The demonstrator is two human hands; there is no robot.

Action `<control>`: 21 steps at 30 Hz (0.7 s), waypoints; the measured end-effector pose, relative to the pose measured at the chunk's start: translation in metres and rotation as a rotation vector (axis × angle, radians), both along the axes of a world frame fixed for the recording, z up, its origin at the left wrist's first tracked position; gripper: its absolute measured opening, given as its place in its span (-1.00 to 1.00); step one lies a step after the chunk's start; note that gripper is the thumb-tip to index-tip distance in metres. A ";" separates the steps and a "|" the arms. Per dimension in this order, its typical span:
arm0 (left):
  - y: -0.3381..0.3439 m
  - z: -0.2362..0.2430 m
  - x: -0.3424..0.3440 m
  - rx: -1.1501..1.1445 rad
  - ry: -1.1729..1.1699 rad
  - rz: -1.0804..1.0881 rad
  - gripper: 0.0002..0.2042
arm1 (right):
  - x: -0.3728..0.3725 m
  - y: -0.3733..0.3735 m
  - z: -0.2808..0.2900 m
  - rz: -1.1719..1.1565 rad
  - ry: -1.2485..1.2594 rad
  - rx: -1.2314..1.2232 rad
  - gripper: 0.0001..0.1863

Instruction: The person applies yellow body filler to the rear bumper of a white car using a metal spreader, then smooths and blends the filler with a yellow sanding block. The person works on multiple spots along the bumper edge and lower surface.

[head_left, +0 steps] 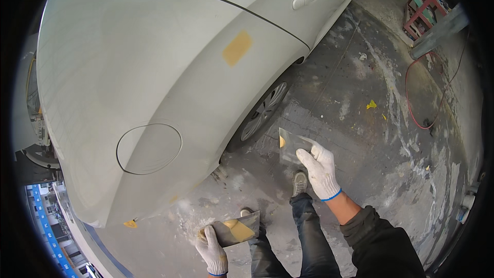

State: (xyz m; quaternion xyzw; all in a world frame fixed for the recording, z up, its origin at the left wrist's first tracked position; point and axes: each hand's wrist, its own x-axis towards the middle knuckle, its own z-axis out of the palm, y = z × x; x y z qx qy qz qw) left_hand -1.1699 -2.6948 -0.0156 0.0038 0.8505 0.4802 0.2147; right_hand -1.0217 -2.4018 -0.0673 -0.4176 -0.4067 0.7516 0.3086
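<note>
My left hand [212, 253], in a white knitted glove, grips one end of a flat, dark putty board [222, 232]. Yellow putty [240, 230] is smeared over the board's other half. My gloved right hand [320, 167] pinches a thin, greyish putty spreader [293, 146] between thumb and fingers, with a dab of yellow putty on its far left edge. The spreader is apart from both the board and the car. Ahead to the left, a white car's rear side panel [200, 87] bears a flat yellow putty patch [237, 48] above the wheel arch.
The car's rear wheel [263, 111] and round fuel flap [149, 148] are nearby. A red rack [423, 10] stands by a grey post [440, 31] at the far right, with a red hose [407, 98] on the stained concrete floor [355, 149]. My shoes are below my hands.
</note>
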 end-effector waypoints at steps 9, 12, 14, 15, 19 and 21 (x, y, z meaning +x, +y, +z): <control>0.063 0.020 0.033 -0.209 -0.109 -0.032 -0.72 | -0.117 0.185 0.013 -0.022 -0.198 1.998 -0.59; 0.082 0.019 0.034 -0.250 -0.057 0.019 -0.73 | -0.139 0.200 0.009 -0.061 -0.183 2.025 -0.59; 0.077 0.012 0.031 -0.277 -0.107 0.002 -0.70 | -0.150 0.200 0.001 -0.009 -0.161 1.984 -0.60; 0.076 0.008 0.029 -0.291 -0.133 -0.008 -0.69 | -0.156 0.199 -0.004 -0.001 -0.118 1.956 -0.60; 0.080 -0.001 0.027 -0.239 -0.108 0.022 -0.65 | -0.143 0.185 -0.022 0.116 -0.117 1.899 -0.61; 0.085 0.000 0.027 -0.241 -0.097 0.029 -0.64 | -0.141 0.189 -0.012 0.067 -0.085 1.933 -0.61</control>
